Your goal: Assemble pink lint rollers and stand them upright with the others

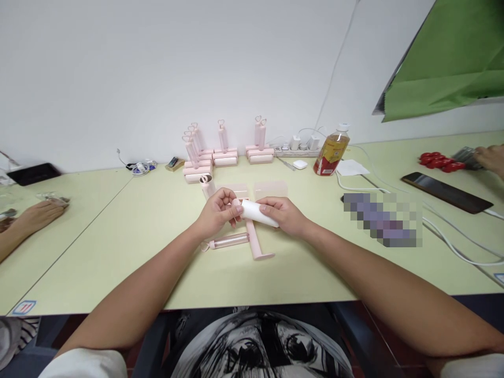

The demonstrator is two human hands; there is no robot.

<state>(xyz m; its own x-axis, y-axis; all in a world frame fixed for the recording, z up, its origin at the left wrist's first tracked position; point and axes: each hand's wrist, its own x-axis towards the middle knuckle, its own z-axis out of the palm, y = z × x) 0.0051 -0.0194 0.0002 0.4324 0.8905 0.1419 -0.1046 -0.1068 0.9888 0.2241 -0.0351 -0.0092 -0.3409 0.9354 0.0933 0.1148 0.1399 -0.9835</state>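
A white roll (258, 213) is held slantwise above the table. Around its right part are the fingers of my right hand (285, 214). My left hand (219, 211) has its fingers closed on a small pale pink piece (236, 203) at the roll's left end. Below the hands lies a pink handle (254, 240) with a flat foot, and joined to it or touching it is a clear tube (231, 240) with a ring at its left end. Behind my left hand stands a pink cylinder (207, 187). Two translucent pink covers (271, 189) lie behind the hands.
Several pink rollers (225, 157) stand along the wall. A drink bottle (332, 150), a power strip (289, 152), white cables and a black phone (447, 192) are to the right. Other people's hands rest at the far left (41, 214) and far right (492, 157).
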